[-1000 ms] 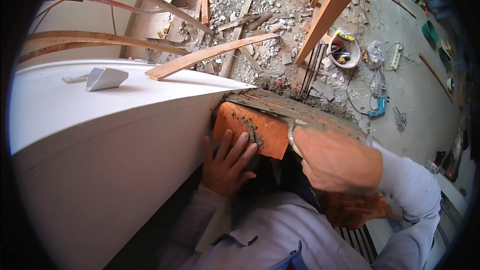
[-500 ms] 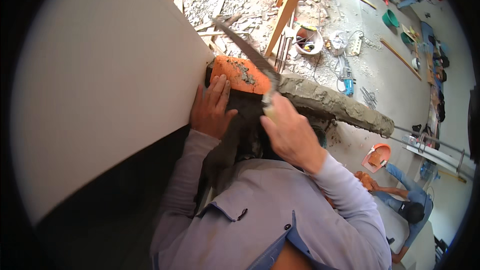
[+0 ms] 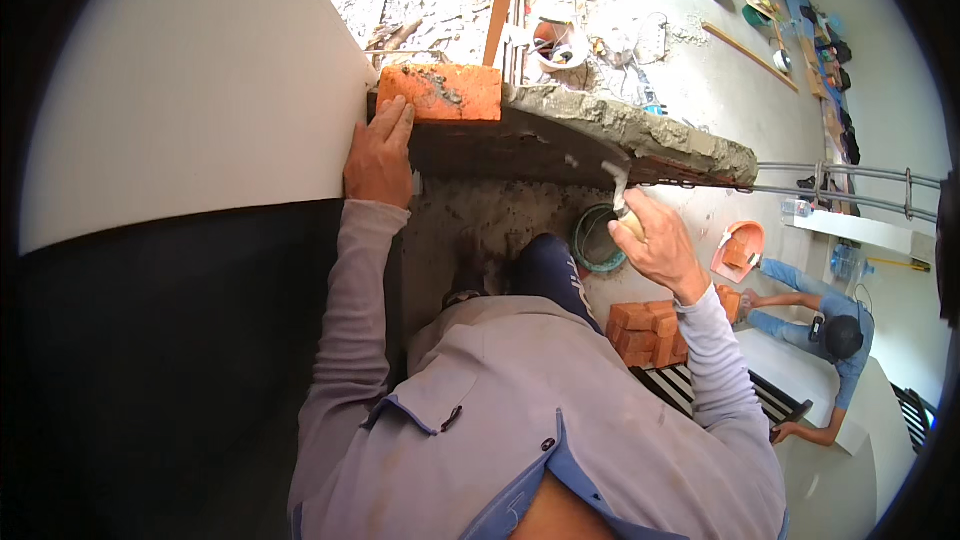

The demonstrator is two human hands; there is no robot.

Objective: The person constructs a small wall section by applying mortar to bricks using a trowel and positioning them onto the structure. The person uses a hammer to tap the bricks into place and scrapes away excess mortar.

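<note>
Your left hand rests open, fingertips on the orange rectangular clay brick, beside the white panel at the grey mortar-topped wall's end; right hand grips the pale-handled metal trowel. Uneven finger pressure could skew the brick. Pink plastic tub holds orange brick piece; round green bucket's contents unclear.

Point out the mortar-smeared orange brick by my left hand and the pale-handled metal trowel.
Mortar-smeared orange brick (image 3: pixel 450 92): head view, middle of its upper face.
Pale-handled metal trowel (image 3: pixel 629 221): head view, on its handle.
</note>
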